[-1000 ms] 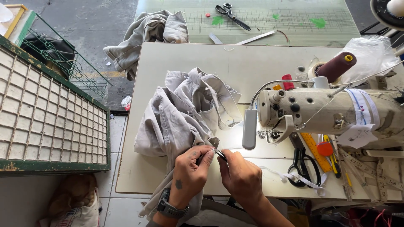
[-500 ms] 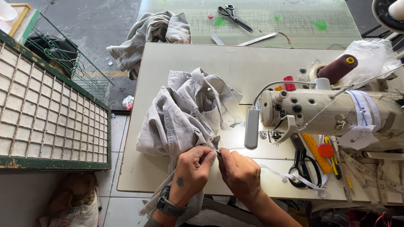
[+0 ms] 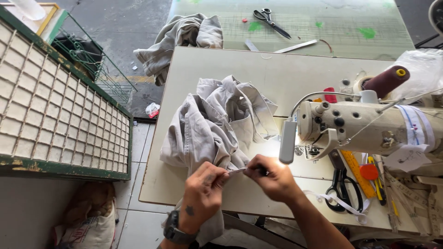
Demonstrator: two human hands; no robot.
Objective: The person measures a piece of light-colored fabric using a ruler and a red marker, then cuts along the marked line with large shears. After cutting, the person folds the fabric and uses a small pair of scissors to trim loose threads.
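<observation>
Cloth [image 3: 207, 133], grey and crumpled, lies on the pale table [image 3: 277, 74] just beyond the hands. Left hand [image 3: 203, 193] and right hand [image 3: 272, 177] are close together, both pinching its thin edge between them. Right of them stands a sewing machine [image 3: 364, 124]; scissors [image 3: 344, 189] lie beside. Left, a green wire rack [image 3: 55, 106] over tiled floor [image 3: 138, 216].

A pale worktop [image 3: 277, 74] stands on a grey tiled floor [image 3: 138, 138]. A green wire rack [image 3: 60, 115] stands beside it.
</observation>
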